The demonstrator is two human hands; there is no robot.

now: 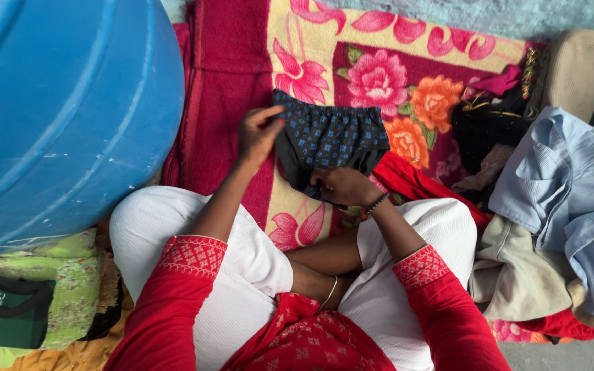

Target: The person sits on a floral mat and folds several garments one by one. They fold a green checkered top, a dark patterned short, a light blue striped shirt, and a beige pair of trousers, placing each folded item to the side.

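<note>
While we are sitting cross-legged on the floral blanket (379,51), we are pinching the upper left corner of a dark blue patterned garment (331,137) between the thumb and fingers of our left hand (257,134), and our right hand (342,185) is closing over its lower edge, fingers curled down onto the cloth. The garment is lying flat on the blanket just ahead of our knees, its gathered waistband facing away from us. A dark beaded bracelet (377,203) is circling our right wrist. A big blue barrel (56,103) is standing to our left, with folded green clothes (36,295) stacked beneath it. To our right a pale blue shirt (572,185) is lying heaped over other clothes, well apart from the garment.
</note>
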